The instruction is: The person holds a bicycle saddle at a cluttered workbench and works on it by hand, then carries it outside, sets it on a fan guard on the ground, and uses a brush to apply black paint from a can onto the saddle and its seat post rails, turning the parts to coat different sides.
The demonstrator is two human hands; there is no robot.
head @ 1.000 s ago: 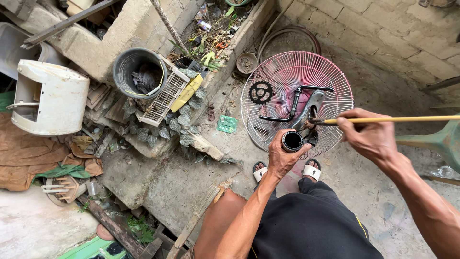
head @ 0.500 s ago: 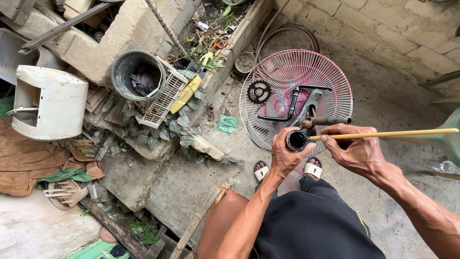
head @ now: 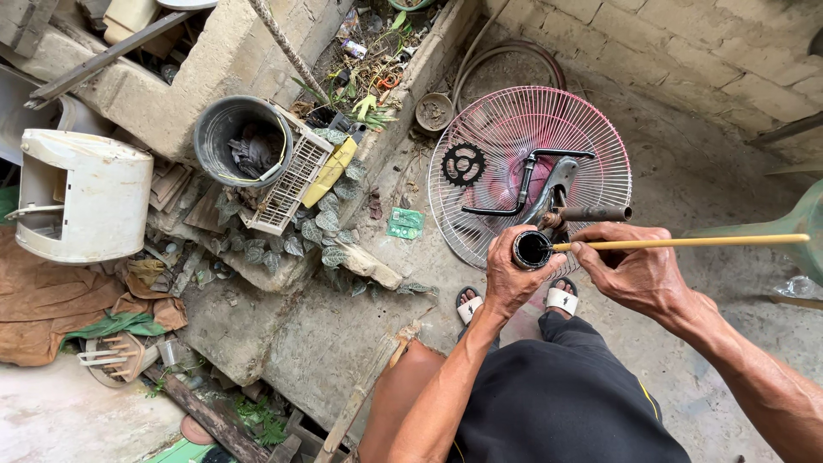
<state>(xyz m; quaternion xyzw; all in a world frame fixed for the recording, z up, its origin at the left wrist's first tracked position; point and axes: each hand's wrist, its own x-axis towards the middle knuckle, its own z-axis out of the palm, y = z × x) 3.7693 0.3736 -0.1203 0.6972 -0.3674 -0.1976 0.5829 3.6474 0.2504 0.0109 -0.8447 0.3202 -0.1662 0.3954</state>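
My left hand (head: pixel 507 279) grips a small round black container (head: pixel 531 249) with its open mouth facing up. My right hand (head: pixel 636 273) holds a long thin yellow stick (head: pixel 686 243) whose tip dips into the container's mouth. Both hands are above the near rim of a round pink wire fan guard (head: pixel 600 154) lying flat on the concrete floor. On the guard rest a black toothed sprocket (head: pixel 463 164), a black bent metal bar (head: pixel 525 184) and a grey metal part with a rusty tube (head: pixel 591 213). My sandalled feet (head: pixel 561 300) show below my hands.
A grey bucket (head: pixel 240 137) with rags and a white plastic crate (head: pixel 291 180) sit at a concrete block's edge. A white plastic housing (head: pixel 81 197) lies far left. Leafy plants, rubble and rusty scraps fill the left side. A brick wall (head: pixel 686 51) runs along the top right.
My right hand has swung the stick's tip from over the fan guard into the black container. My left hand has kept the container in about the same place.
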